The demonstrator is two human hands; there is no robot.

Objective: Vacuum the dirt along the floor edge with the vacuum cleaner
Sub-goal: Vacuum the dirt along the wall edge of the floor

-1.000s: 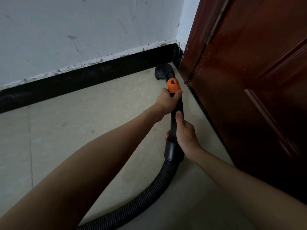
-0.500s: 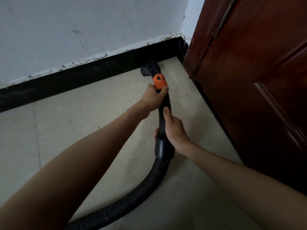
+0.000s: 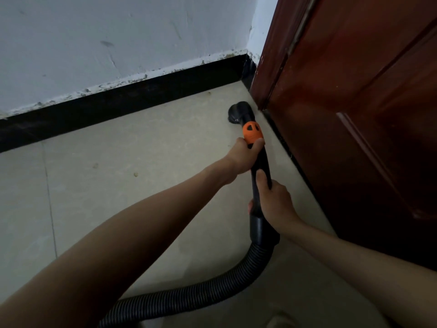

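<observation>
The left hand [image 3: 244,157] wraps closed around the black vacuum wand [image 3: 261,166] just under its orange collar [image 3: 252,133]. The right hand [image 3: 275,204] grips the same wand lower, thumb lying along it. The round brush nozzle [image 3: 238,113] sits on the tiled floor [image 3: 142,162] at 12 o'clock from the hands, just beside the brown door [image 3: 354,114]. The ribbed hose [image 3: 201,301] curves away toward 7 o'clock.

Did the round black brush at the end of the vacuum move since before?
Yes. The brush nozzle has slid right along the floor, away from the black baseboard, and now sits beside the bottom corner of the brown door.
</observation>
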